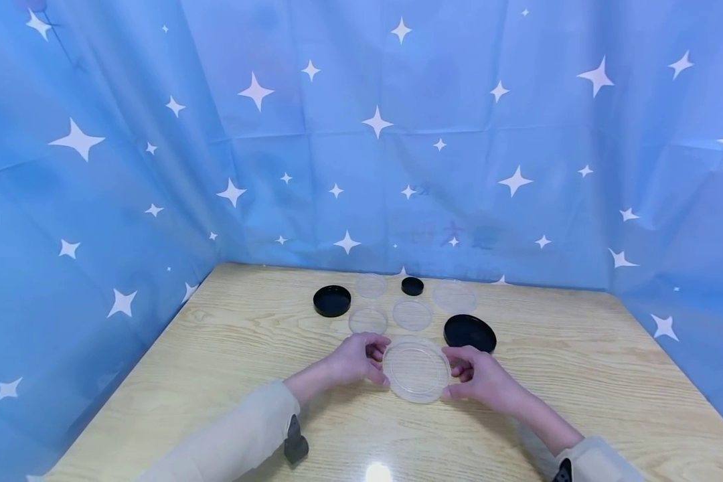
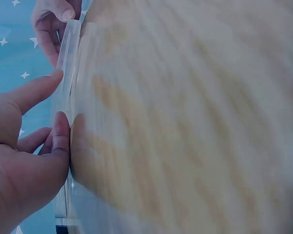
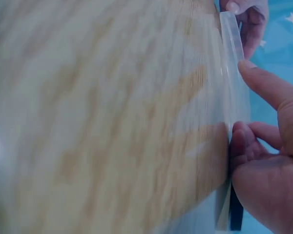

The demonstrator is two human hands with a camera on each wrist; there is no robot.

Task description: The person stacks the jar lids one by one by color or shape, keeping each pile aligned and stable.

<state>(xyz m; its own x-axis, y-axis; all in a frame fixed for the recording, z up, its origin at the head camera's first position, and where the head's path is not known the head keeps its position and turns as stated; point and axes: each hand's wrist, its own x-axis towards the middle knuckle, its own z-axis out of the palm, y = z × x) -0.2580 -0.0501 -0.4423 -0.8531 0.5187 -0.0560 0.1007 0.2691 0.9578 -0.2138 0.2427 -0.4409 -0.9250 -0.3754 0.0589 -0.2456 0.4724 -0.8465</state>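
Note:
A large clear round lid (image 1: 416, 369) with concentric rings sits at the front of a group of round pieces on the wooden table. My left hand (image 1: 357, 361) holds its left rim, with the thumb near the front and a finger farther back. Opposite it, my right hand (image 1: 478, 376) holds the right rim in the same way. In the left wrist view, the lid's clear edge (image 2: 68, 63) is seen side-on, low over the tabletop. The right wrist view shows fingertips touching that edge (image 3: 232, 53). Whether its underside touches the table is hard to tell.
Behind the lid stand black round lids: one at the left (image 1: 331, 301), a small one (image 1: 412, 286) at the back, one at the right (image 1: 470, 333). Several clear discs, including one in the middle (image 1: 412, 314), lie among them. A starred blue curtain (image 1: 361, 167) borders the table (image 1: 247, 355).

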